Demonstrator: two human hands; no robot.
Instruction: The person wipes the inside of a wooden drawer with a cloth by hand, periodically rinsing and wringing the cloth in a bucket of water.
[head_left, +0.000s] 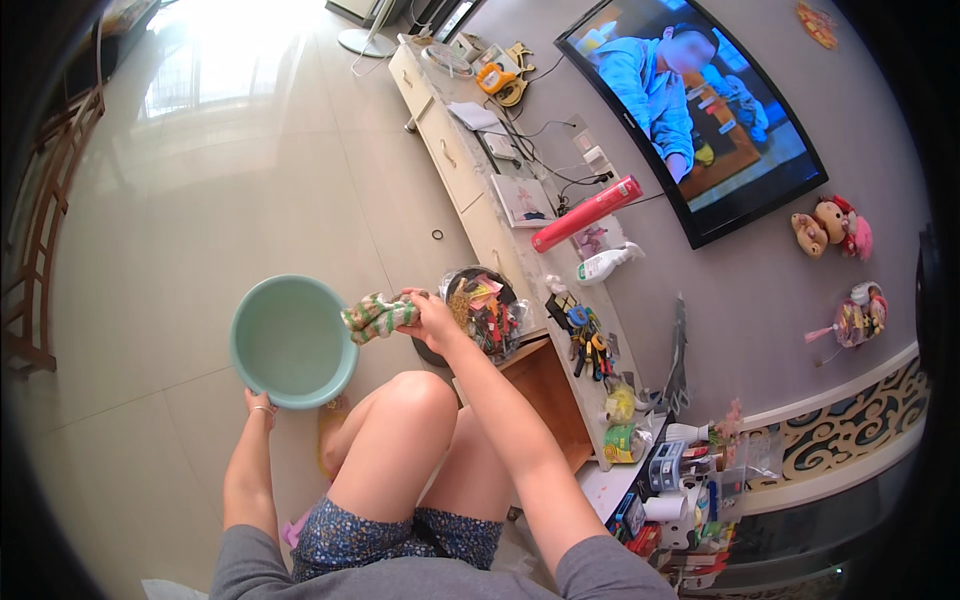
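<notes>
My right hand (433, 319) grips a folded striped cloth (379, 316) in green, white and brown, possibly a towel. It hangs just past the right rim of a round pale green plastic basin (238, 337). My left hand (260, 400), with a bracelet at the wrist, holds the basin's near rim. The fingers there are partly hidden. Inside the basin the surface looks smooth and pale; I cannot tell whether it contains water. My bare knees (420, 390) are bent to the right of the basin.
A full waste bin (480, 307) stands against the long drawer cabinet (450, 150). On its top are a red roll (589, 214), a spray bottle (604, 264) and hand tools (592, 345). A television (697, 112) hangs above. A wooden bench (52, 217) is far left.
</notes>
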